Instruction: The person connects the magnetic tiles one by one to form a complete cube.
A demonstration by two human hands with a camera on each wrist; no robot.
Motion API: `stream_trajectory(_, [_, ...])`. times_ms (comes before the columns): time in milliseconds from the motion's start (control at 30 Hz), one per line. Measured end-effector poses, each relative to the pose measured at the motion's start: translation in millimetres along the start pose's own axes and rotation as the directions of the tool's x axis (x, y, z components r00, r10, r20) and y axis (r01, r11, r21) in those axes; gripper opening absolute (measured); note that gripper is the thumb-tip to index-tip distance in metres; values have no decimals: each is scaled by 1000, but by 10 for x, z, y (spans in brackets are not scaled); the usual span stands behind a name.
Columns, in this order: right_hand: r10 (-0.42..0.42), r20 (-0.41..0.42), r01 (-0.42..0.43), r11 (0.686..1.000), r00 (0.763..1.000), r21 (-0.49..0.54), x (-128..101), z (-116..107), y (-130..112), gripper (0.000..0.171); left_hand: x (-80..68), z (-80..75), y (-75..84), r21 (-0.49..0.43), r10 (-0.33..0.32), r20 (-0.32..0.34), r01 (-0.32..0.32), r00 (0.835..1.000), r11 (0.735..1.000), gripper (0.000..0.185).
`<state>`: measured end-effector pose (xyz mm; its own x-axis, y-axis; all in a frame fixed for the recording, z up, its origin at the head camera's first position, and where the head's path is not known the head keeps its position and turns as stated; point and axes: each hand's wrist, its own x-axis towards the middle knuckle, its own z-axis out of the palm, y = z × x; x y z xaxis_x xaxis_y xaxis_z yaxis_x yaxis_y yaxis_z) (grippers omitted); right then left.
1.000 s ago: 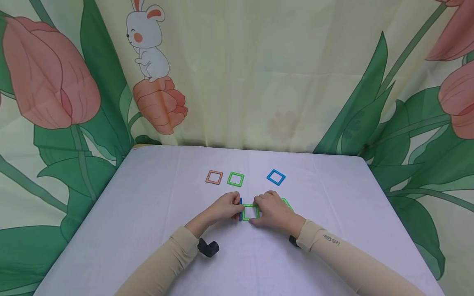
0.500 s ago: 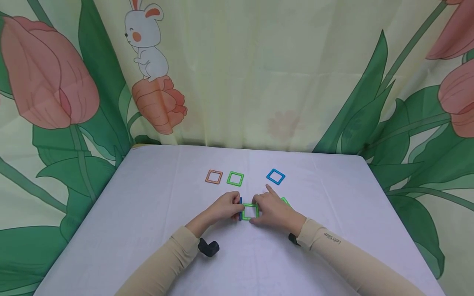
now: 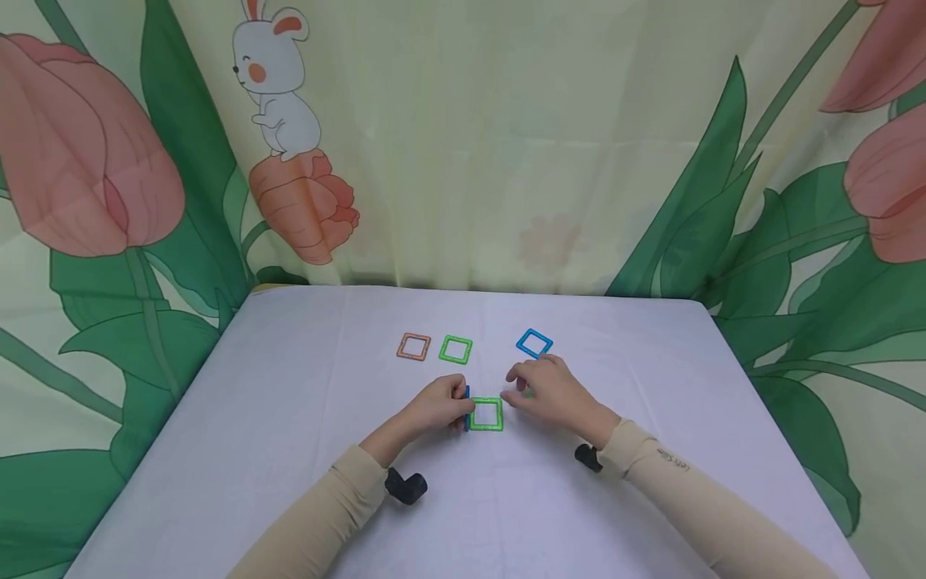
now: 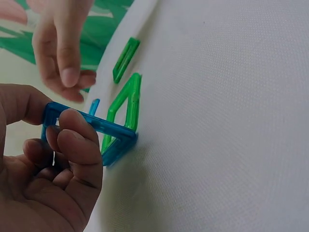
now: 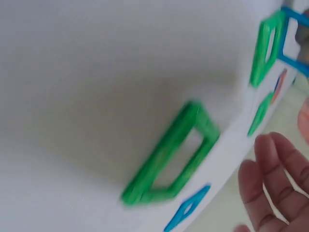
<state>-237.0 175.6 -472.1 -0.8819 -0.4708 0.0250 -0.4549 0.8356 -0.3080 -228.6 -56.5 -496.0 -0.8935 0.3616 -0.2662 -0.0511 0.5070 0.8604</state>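
Note:
My left hand (image 3: 436, 404) pinches a blue square magnetic tile (image 4: 110, 127), an open frame standing upright on its edge. Against its foot lies a green square tile (image 3: 500, 414), flat on the white cloth. My right hand (image 3: 559, 396) hovers to the right of that pair, fingers loosely bent and holding nothing. Beneath it is a second green tile (image 5: 158, 155), mostly covered by the hand in the head view but plain in the right wrist view.
Farther back on the table (image 3: 304, 386) lie an orange square tile (image 3: 402, 345), another green tile (image 3: 443, 348) and a blue tile (image 3: 524, 338) turned cornerwise. A printed curtain (image 3: 448, 161) hangs behind the table's far edge.
My right hand has let go of the green tile beside the blue one and moved right, over the second green tile. The left hand keeps its hold on the blue tile.

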Motion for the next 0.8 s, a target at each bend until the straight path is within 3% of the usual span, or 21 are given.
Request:
stream_trajectory(167, [96,-22,-97,994,995,-41,-80,-95,141,19,-5,-13,7,23,3,-14,-3,1000,1000,26])
stream_trajectory(433, [191,57,-188,980,980,-58,-197,-9,214,24,-25,-28,35,106,15,-46,-10,999,994,26])
stream_trajectory(800, [139,-24,-141,977,990,-158,-197,33,215,14,-19,-36,21,106,1,-49,4,999,994,26])
